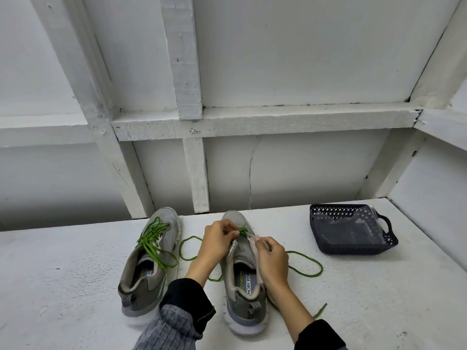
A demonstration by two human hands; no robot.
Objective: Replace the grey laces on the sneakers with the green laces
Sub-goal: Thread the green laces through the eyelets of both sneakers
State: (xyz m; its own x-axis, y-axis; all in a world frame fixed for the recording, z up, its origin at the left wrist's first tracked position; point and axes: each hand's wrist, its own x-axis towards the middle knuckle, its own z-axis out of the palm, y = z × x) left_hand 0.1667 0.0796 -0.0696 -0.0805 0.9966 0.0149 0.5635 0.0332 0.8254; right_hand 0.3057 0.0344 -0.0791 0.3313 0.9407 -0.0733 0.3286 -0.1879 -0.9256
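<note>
Insole print "MORY FOA" in right sneaker [242,269], left hand [217,238] and right hand [271,256] fingers pinching green lace [307,261]

The sneakers [242,271] are matt grey mesh cloth with smooth pale rubbery soles. The green laces [154,238] look like woven cord. The table [75,274] is rough, white-painted. The dark basket [353,231] is perforated plastic, holding glossy clear film.

Bare white tabletop [63,274] lay open at lower left and lower right of the frame. Mid-frame, two sneakers [149,258] stood side by side, a loose green lace [308,263] looping right. A dark basket [353,248] blocked the right; the white wall [252,173] closed the back.
</note>
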